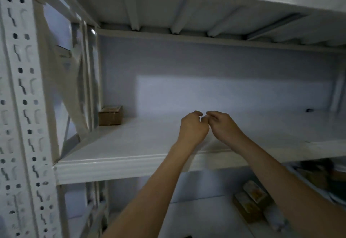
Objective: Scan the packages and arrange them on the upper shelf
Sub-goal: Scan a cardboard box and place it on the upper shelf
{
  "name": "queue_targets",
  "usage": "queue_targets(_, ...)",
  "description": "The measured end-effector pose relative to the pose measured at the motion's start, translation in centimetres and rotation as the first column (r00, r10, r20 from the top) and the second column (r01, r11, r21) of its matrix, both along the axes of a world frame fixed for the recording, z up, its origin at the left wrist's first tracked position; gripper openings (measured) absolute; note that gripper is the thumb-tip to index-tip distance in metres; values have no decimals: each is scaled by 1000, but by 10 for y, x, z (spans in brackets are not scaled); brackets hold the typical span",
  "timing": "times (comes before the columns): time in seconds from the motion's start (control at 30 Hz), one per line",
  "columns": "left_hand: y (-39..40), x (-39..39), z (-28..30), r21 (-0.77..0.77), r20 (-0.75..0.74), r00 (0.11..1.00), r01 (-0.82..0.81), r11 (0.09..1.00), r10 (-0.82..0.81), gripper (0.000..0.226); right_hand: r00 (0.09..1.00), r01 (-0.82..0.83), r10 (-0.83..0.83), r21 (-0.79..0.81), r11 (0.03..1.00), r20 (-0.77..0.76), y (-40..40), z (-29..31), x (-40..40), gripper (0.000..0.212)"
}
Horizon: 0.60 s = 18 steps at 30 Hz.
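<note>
Both hands reach over the front edge of the white shelf [119, 161], the left hand [192, 127] and right hand [223, 126] loosely curled, fingertips nearly touching, holding nothing visible. One brown box [110, 115] sits in the far left corner, with bare shelf to its right. Packages [250, 199] on the lower level are blurred and partly hidden by the right forearm.

Two bare forearms reach up past the front lip of the white shelf [131, 164], with no sleeve, watch, band or glove on either. The left hand [192, 127] and right hand [223, 125] above that lip carry no visible rings. Motion blur softens the knuckles and fingernails too much to judge further.
</note>
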<state>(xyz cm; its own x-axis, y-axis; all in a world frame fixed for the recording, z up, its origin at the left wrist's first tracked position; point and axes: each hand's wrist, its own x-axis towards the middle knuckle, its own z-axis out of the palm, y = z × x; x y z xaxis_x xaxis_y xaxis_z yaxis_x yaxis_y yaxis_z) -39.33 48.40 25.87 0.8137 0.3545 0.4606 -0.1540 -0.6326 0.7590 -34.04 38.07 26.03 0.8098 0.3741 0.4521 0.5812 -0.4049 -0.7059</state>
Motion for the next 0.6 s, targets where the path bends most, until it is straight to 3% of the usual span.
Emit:
queue_targets(0.17,-93,12,-11,5,37,994,101,995,-101,35,992,119,-119,3,993,28,-95,-17,7,41)
queue_targets(0.3,-161,12,-28,-11,109,981,161,987,-158,29,980,181,-192,150,972,58,-170,-32,10,21)
queue_targets(0.4,-209,23,-52,-48,119,971,215,975,-209,34,962,270,-272,246,931,-26,-230,-51,19,19)
queue_targets(0.5,-253,41,-93,-84,16,973,233,969,-232,33,946,317,-278,295,901,-169,-290,-92,38,21)
queue_targets(0.6,-281,66,-148,-213,-112,969,192,958,-219,29,896,384,-274,302,873,-348,-342,-138,53,21)
